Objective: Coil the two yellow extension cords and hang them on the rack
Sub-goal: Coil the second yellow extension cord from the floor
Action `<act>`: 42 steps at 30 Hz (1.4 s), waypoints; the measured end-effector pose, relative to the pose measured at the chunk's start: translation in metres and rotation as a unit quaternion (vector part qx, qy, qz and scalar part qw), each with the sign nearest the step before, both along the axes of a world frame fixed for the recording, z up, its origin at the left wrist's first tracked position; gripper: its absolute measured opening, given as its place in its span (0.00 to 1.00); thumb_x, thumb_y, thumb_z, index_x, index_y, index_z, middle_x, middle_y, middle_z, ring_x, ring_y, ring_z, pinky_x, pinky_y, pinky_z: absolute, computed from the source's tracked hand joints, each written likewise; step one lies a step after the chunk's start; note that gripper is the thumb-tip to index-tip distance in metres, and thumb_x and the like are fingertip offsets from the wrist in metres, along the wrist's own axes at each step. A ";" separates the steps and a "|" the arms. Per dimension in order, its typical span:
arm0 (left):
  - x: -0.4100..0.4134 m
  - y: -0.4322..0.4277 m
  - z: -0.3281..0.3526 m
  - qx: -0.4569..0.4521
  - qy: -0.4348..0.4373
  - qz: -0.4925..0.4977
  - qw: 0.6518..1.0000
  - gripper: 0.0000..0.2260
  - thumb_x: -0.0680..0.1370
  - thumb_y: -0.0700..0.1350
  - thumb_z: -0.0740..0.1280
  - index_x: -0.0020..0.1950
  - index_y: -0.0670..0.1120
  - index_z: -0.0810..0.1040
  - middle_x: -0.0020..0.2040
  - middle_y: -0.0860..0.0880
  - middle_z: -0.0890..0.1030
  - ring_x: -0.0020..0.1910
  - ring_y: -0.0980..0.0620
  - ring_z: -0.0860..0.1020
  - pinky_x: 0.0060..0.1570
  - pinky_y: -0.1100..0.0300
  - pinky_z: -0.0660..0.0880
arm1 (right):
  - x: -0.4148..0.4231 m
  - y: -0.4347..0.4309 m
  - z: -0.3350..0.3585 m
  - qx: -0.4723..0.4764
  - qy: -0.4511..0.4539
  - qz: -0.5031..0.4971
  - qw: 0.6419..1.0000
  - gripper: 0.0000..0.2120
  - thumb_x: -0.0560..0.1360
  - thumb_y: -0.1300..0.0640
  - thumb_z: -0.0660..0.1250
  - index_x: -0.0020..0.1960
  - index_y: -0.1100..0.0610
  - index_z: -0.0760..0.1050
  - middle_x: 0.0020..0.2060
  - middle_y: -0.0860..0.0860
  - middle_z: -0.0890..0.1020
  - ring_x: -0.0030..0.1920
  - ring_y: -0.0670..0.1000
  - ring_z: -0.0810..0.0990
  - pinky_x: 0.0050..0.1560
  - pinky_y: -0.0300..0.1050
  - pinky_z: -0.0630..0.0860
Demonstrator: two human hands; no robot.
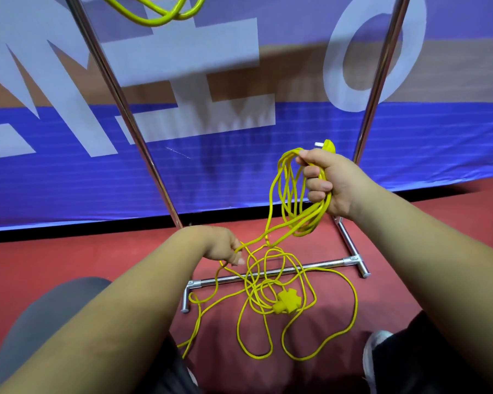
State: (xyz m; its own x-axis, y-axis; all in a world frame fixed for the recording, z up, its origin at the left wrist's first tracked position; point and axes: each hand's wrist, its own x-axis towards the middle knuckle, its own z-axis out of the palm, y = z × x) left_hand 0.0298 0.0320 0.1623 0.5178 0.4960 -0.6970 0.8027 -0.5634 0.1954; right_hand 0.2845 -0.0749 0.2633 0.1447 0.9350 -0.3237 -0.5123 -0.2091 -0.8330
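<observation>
Head view: right hand (329, 183) grips yellow cord (291, 280) loops above the rack (271, 274) base; left hand (222, 247) pinches its tangled slack.

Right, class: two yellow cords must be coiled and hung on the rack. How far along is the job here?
Done, it seems: one yellow coil hangs high between the rack poles. In hand: the right hand grips several loops of the second cord; the left hand pinches the strand feeding them. Left: much of it, socket end included, lies tangled on the floor, to be coiled, then hung.
</observation>
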 end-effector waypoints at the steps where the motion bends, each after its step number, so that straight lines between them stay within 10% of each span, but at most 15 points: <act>1: -0.001 0.000 -0.005 0.000 0.043 -0.020 0.999 0.08 0.78 0.57 0.73 0.49 0.54 0.84 0.46 0.55 0.82 0.54 0.50 0.80 0.63 0.53 0.75 | 0.004 0.000 0.002 0.003 0.007 -0.004 1.000 0.11 0.84 0.50 0.66 0.47 0.55 0.77 0.27 0.44 0.67 0.18 0.42 0.60 0.18 0.37 0.58; 8: -0.015 -0.005 -0.022 -0.006 0.210 -0.073 0.975 0.19 0.78 0.32 0.59 0.60 0.44 0.85 0.48 0.49 0.81 0.47 0.48 0.77 0.49 0.58 0.73 | 0.031 -0.005 0.017 0.041 0.058 -0.036 0.997 0.12 0.83 0.49 0.67 0.46 0.54 0.78 0.26 0.44 0.67 0.17 0.42 0.61 0.16 0.37 0.58; 16: -0.013 0.023 0.012 0.119 -0.054 0.070 0.989 0.13 0.74 0.33 0.63 0.38 0.48 0.82 0.38 0.48 0.87 0.37 0.54 0.86 0.42 0.61 0.80 | 0.026 -0.009 0.012 0.018 0.013 -0.013 1.000 0.11 0.84 0.49 0.66 0.47 0.55 0.77 0.27 0.45 0.66 0.18 0.42 0.60 0.18 0.36 0.55; 22: 0.001 0.034 0.078 0.321 -0.258 0.166 0.896 0.08 0.76 0.47 0.68 0.39 0.47 0.82 0.33 0.51 0.84 0.36 0.52 0.83 0.41 0.55 0.81 | 0.016 -0.006 0.005 0.002 -0.066 0.045 0.997 0.11 0.84 0.49 0.66 0.48 0.56 0.76 0.27 0.46 0.67 0.18 0.43 0.59 0.19 0.37 0.56; 31: 0.012 0.008 0.123 0.297 -0.434 0.088 0.846 0.05 0.78 0.45 0.72 0.50 0.56 0.84 0.39 0.56 0.83 0.41 0.57 0.81 0.44 0.57 0.79 | 0.005 0.003 -0.006 -0.002 -0.110 0.058 0.992 0.11 0.83 0.50 0.68 0.46 0.56 0.77 0.29 0.48 0.67 0.19 0.45 0.60 0.21 0.38 0.57; 42: 0.028 -0.007 0.173 -0.143 -0.502 0.321 0.790 0.13 0.84 0.36 0.60 0.64 0.39 0.80 0.56 0.39 0.86 0.53 0.46 0.86 0.55 0.51 0.83 | 0.009 0.000 0.004 0.035 -0.155 0.013 0.987 0.15 0.78 0.55 0.75 0.37 0.54 0.73 0.28 0.50 0.67 0.23 0.48 0.61 0.24 0.41 0.62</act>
State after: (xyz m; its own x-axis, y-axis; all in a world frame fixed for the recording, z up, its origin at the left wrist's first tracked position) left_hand 0.0580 0.0246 0.3349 0.5859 0.7780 -0.2268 0.2655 0.0801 0.9608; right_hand 0.2934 -0.0750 0.2677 0.2035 0.9579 -0.2027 -0.2252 -0.1557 -0.9618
